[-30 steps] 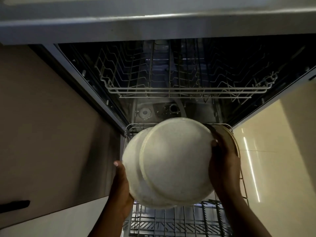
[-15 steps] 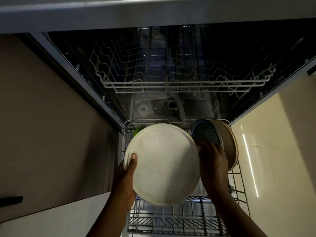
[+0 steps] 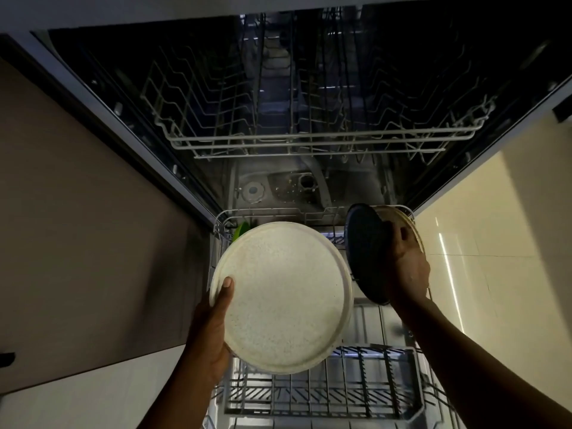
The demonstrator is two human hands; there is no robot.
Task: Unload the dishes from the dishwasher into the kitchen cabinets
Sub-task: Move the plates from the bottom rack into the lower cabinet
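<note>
My left hand (image 3: pixel 213 329) holds a large white speckled plate (image 3: pixel 283 297) by its left rim, thumb on the face, above the pulled-out lower rack (image 3: pixel 325 394). My right hand (image 3: pixel 408 270) grips a dark blue plate (image 3: pixel 362 243) that stands on edge at the rack's back right. Behind it stands a tan plate (image 3: pixel 402 221), partly hidden by my hand. A green item (image 3: pixel 240 231) peeks out behind the white plate at the rack's back left.
The upper wire rack (image 3: pixel 309 137) sits inside the dark dishwasher tub. A brown cabinet front (image 3: pixel 93 243) is on the left and a pale glossy panel (image 3: pixel 495 243) on the right. The front of the lower rack holds no dishes.
My left hand lowered the white plate toward me and to the left. My right hand left the white plate and took hold of the dark blue plate, now tilted out from the tan one.
</note>
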